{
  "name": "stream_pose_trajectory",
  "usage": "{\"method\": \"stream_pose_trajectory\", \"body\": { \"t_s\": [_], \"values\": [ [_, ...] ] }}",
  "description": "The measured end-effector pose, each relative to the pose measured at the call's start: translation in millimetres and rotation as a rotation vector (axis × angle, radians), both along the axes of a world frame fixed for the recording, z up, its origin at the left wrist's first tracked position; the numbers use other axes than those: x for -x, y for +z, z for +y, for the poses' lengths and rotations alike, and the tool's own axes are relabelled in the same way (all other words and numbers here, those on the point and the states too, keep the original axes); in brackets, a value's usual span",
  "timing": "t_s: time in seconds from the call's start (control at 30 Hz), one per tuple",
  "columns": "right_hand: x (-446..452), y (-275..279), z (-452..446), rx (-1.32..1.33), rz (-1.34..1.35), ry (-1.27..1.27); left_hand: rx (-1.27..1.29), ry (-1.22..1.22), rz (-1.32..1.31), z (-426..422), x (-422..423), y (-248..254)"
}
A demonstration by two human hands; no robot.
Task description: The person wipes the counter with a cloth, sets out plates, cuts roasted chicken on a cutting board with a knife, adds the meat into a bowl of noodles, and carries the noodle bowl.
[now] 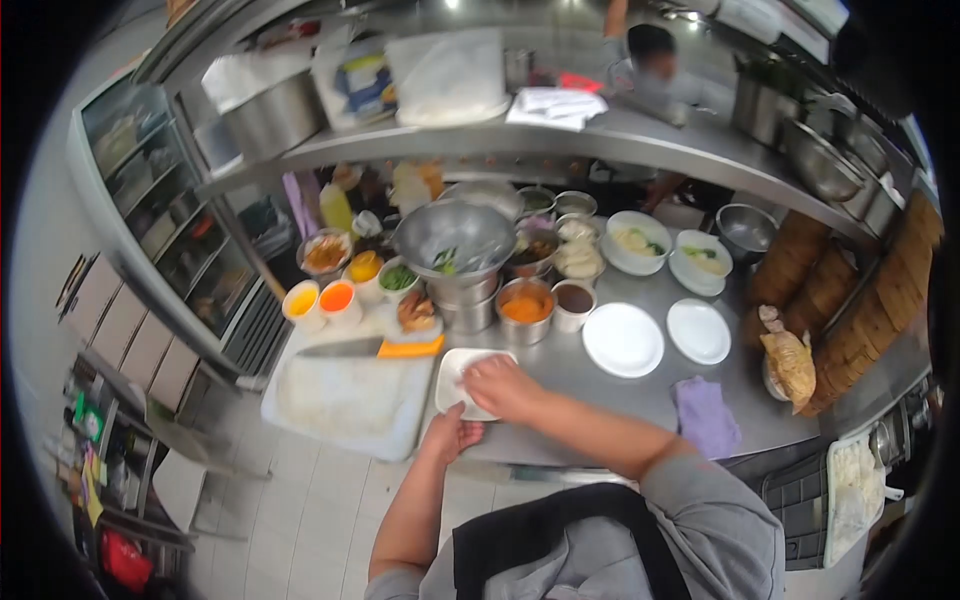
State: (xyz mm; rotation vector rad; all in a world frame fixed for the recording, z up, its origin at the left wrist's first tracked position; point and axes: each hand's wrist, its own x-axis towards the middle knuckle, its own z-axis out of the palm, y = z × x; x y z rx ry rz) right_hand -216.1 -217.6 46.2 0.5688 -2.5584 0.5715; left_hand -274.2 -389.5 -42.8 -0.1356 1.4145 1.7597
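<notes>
A small white square dish (450, 384) stands near the counter's front edge, to the right of the cutting board. My left hand (453, 434) is at the dish's lower edge, with its thumb up against the rim and its fingers apart from the thumb. Over the dish's right part lies my right hand (503, 388), its fingers bunched and pointing down into it. Whatever those fingers hold is hidden and blurred. On the white cutting board (350, 400) rests a knife with an orange handle (411, 347).
Behind the dish stand a large metal bowl (456, 236), a metal pot of orange food (525, 308) and several sauce tubs. White plates (623, 340) and a purple cloth (708, 416) lie to the right. A steel shelf (560, 140) spans above; a person (650, 68) is beyond it.
</notes>
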Motion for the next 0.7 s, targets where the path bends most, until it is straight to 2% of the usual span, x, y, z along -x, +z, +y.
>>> {"method": "stream_pose_trajectory", "body": {
  "t_s": [0.03, 0.13, 0.17, 0.23, 0.27, 0.33, 0.4, 0.43, 0.5, 0.53, 0.63, 0.67, 0.7],
  "values": [
    [-27, 1, 18, -0.044, 0.024, -0.011, -0.079, -0.009, 0.006, 5, 2, 0],
    [-106, -3, 90, -0.071, 0.049, -0.07, -0.081, 0.124, 0.032, 19, -11, 17],
    [-137, -2, 113, 0.067, 0.064, -0.148, -0.08, 0.145, 0.039, 18, -18, 18],
    [-201, -10, 163, 0.033, -0.005, -0.425, 0.052, 0.276, 0.037, 9, -34, 16],
    [-230, -14, 179, 0.088, 0.054, -0.571, 0.052, 0.294, 0.049, 7, -44, 16],
    [-289, -30, 213, 0.035, -0.085, -0.772, 0.183, 0.308, 0.445, 6, -72, 9],
    [-333, -70, 225, -0.179, -0.099, -0.912, 0.324, 0.27, 0.716, 15, -89, -7],
    [-336, -78, 226, -0.174, -0.085, -0.906, 0.314, 0.297, 0.958, 29, -101, -5],
    [-333, -83, 229, -0.08, -0.257, -0.938, 0.231, 0.107, 0.951, 58, -122, 9],
    [-326, -81, 226, -0.074, -0.247, -0.924, 0.254, -0.002, 1.009, 74, -133, 28],
    [-300, -72, 208, -0.149, -0.385, -0.735, 0.265, -0.342, 1.111, 127, -156, 70],
    [-290, -73, 199, -0.162, -0.39, -0.629, 0.264, -0.338, 1.12, 143, -163, 75],
    [-279, -74, 190, -0.177, -0.393, -0.524, 0.203, -0.342, 1.345, 158, -168, 80]
  ]
}}
